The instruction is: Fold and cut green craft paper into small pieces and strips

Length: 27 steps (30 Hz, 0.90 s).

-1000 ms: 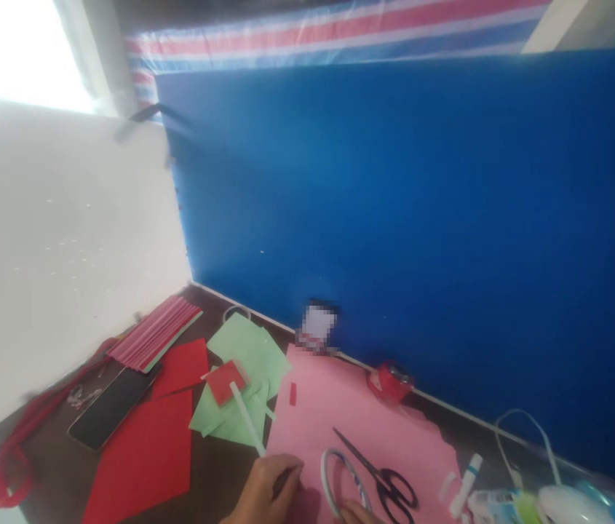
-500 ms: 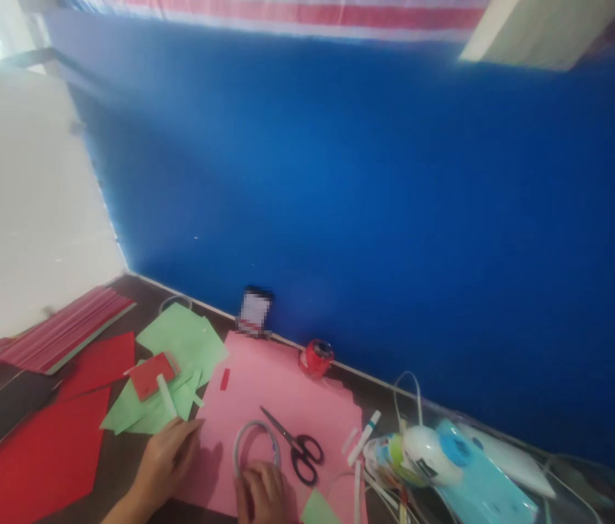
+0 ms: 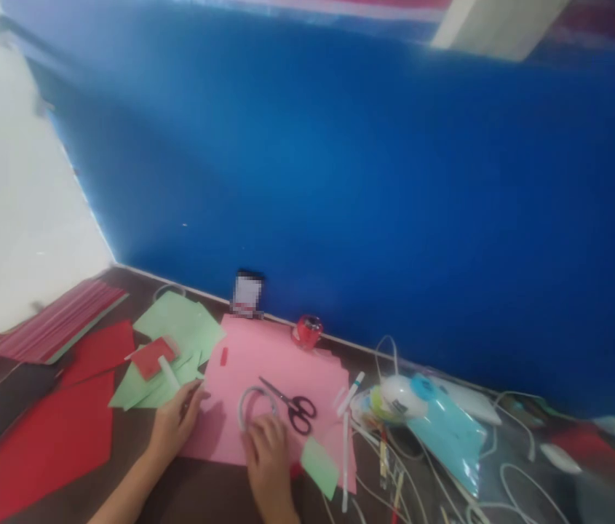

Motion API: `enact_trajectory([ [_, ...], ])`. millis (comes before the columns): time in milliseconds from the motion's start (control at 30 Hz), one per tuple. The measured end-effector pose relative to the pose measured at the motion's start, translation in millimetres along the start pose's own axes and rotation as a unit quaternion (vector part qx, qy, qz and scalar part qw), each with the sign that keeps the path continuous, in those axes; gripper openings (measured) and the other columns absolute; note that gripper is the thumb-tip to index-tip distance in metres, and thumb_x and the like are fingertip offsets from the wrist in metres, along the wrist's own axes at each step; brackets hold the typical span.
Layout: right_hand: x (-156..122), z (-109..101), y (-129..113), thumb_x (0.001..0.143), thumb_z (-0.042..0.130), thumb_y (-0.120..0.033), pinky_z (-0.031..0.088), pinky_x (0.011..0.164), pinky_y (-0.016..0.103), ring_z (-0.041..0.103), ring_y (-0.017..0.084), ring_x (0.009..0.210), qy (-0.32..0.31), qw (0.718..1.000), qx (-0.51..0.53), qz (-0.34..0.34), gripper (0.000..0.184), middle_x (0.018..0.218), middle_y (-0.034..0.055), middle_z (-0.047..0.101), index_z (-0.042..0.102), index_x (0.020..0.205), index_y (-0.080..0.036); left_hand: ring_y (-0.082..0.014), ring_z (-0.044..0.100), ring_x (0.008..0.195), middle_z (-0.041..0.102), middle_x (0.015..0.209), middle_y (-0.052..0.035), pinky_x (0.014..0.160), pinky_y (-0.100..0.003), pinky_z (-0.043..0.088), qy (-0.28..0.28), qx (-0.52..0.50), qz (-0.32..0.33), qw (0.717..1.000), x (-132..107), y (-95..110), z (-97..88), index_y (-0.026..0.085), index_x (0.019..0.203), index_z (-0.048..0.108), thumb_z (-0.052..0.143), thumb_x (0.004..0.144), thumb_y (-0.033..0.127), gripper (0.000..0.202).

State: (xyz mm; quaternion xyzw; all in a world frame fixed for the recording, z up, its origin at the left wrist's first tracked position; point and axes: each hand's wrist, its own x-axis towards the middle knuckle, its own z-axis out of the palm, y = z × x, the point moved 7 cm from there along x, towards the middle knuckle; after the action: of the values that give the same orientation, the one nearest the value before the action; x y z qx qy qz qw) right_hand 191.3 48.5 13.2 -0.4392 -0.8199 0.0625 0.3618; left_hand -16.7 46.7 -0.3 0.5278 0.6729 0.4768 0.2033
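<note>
My right hand (image 3: 268, 445) has its fingers closed on the near edge of a thin white ring (image 3: 242, 402), which stands over a stack of pink paper (image 3: 274, 346). To the right of the ring lies a pair of black-handled scissors (image 3: 292, 407). My left hand (image 3: 180, 416) rests at the left edge of the pink paper, fingers loosely curved and apart, with no held object visible. Just beyond it a small white strip (image 3: 169, 372) lies on light green paper (image 3: 179, 320), beside a small red card (image 3: 153, 356). A small red strip (image 3: 224, 356) is on the pink paper.
A red tape dispenser (image 3: 308, 332) stands by the blue wall (image 3: 307, 182). Red sheets (image 3: 56, 444) and a striped stack (image 3: 61, 320) lie left. A white marker (image 3: 351, 393), a white bottle (image 3: 402, 397), a blue packet (image 3: 452, 437) and tangled cords crowd the right. Green scrap (image 3: 319, 466) lies nearby.
The view has shifted, showing more of the table's right side. My right hand still grips the ring; my left hand's fingers have spread slightly by the paper's edge.
</note>
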Motion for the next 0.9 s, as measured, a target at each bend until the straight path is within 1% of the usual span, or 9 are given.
enact_trajectory([
  [100, 1.7, -8.5, 2.2, 0.081, 0.051, -0.024, 0.042, 0.078, 0.042, 0.054, 0.023, 0.089, 0.045, 0.998, -0.039, 0.006, 0.013, 0.089, 0.005, 0.062, 0.061, 0.09, -0.023, -0.0135, 0.059, 0.054, 0.066, 0.067, -0.0034, 0.053, -0.022, 0.047, 0.048, -0.076, -0.045, 0.995, 6.0, 11.8, -16.3, 0.015, 0.083, 0.059, 0.046, 0.081, 0.038, 0.026],
  [200, 9.0, -8.8, -15.1, 0.082, 0.05, -0.02, 0.042, 0.08, 0.041, 0.054, 0.021, 0.086, 0.06, 0.998, -0.005, -0.01, 0.015, 0.089, 0.0057, 0.061, 0.06, 0.093, -0.02, -0.0103, 0.052, 0.05, 0.059, 0.057, 0.0, 0.05, -0.02, 0.043, 0.112, -0.179, -0.069, 0.975, 9.7, 25.0, -42.2, 0.015, 0.08, 0.057, 0.044, 0.082, 0.037, 0.026],
  [333, 27.0, 20.5, -73.6, 0.084, 0.046, -0.019, 0.043, 0.08, 0.036, 0.052, 0.018, 0.089, -0.032, 0.996, 0.045, -0.075, 0.016, 0.091, 0.0058, 0.06, 0.058, 0.096, -0.018, -0.0063, 0.038, 0.043, 0.04, 0.05, 0.0056, 0.044, -0.016, 0.033, 0.165, -0.257, -0.073, 0.949, 4.5, 31.1, -77.1, 0.016, 0.078, 0.054, 0.041, 0.084, 0.038, 0.027],
  [433, 38.2, 56.6, -116.7, 0.085, 0.043, -0.019, 0.043, 0.083, 0.035, 0.05, 0.018, 0.095, -0.116, 0.984, 0.069, -0.118, 0.019, 0.095, 0.006, 0.058, 0.057, 0.098, -0.02, -0.0061, 0.03, 0.041, 0.029, 0.051, 0.0075, 0.039, -0.015, 0.026, 0.173, -0.274, -0.09, 0.942, -4.7, 15.6, -94.3, 0.017, 0.081, 0.052, 0.037, 0.085, 0.041, 0.028],
  [533, 44.1, 80.8, -129.0, 0.081, 0.047, -0.018, 0.039, 0.091, 0.039, 0.037, 0.022, 0.116, -0.168, 0.979, 0.055, -0.103, 0.038, 0.123, 0.0105, 0.045, 0.046, 0.119, -0.019, -0.0084, 0.039, 0.048, 0.04, 0.056, 0.0052, 0.046, -0.018, 0.033, 0.161, -0.167, -0.087, 0.969, -8.8, -4.8, -105.9, 0.017, 0.084, 0.053, 0.04, 0.083, 0.041, 0.028],
  [633, 42.8, 76.1, -105.7, 0.079, 0.048, -0.023, 0.033, 0.098, 0.043, 0.028, 0.024, 0.124, -0.198, 0.976, 0.028, -0.082, 0.047, 0.133, 0.0098, 0.035, 0.04, 0.125, -0.021, -0.0143, 0.052, 0.067, 0.054, 0.073, -0.0013, 0.061, -0.024, 0.042, 0.098, -0.048, -0.054, 0.993, -1.7, -16.6, -105.7, 0.016, 0.086, 0.053, 0.038, 0.083, 0.036, 0.026],
  [733, 36.8, 44.1, -50.4, 0.08, 0.042, -0.021, 0.027, 0.1, 0.046, 0.029, 0.026, 0.123, -0.171, 0.984, -0.034, -0.038, 0.038, 0.128, 0.0108, 0.042, 0.049, 0.117, -0.02, -0.0187, 0.056, 0.079, 0.058, 0.084, -0.005, 0.071, -0.029, 0.043, 0.006, 0.047, -0.045, 0.998, 8.2, -21.3, -94.3, 0.017, 0.1, 0.051, 0.035, 0.084, 0.029, 0.027],
  [833, 26.1, 11.7, 4.9, 0.078, 0.045, -0.027, 0.029, 0.096, 0.051, 0.034, 0.03, 0.118, -0.13, 0.986, -0.1, 0.025, 0.037, 0.124, 0.0148, 0.044, 0.053, 0.113, -0.016, -0.0207, 0.057, 0.08, 0.055, 0.088, -0.0083, 0.072, -0.031, 0.044, -0.055, 0.17, -0.047, 0.983, 13.5, -21.6, -80.9, 0.017, 0.112, 0.048, 0.038, 0.081, 0.026, 0.033],
  [900, 20.4, 1.9, 21.3, 0.078, 0.045, -0.028, 0.032, 0.093, 0.05, 0.038, 0.03, 0.113, -0.117, 0.986, -0.106, 0.045, 0.033, 0.117, 0.0151, 0.049, 0.056, 0.107, -0.015, -0.0223, 0.056, 0.078, 0.052, 0.089, -0.0103, 0.068, -0.033, 0.044, -0.066, 0.257, -0.058, 0.962, 13.8, -23.5, -74.4, 0.016, 0.116, 0.045, 0.045, 0.078, 0.027, 0.04],
])
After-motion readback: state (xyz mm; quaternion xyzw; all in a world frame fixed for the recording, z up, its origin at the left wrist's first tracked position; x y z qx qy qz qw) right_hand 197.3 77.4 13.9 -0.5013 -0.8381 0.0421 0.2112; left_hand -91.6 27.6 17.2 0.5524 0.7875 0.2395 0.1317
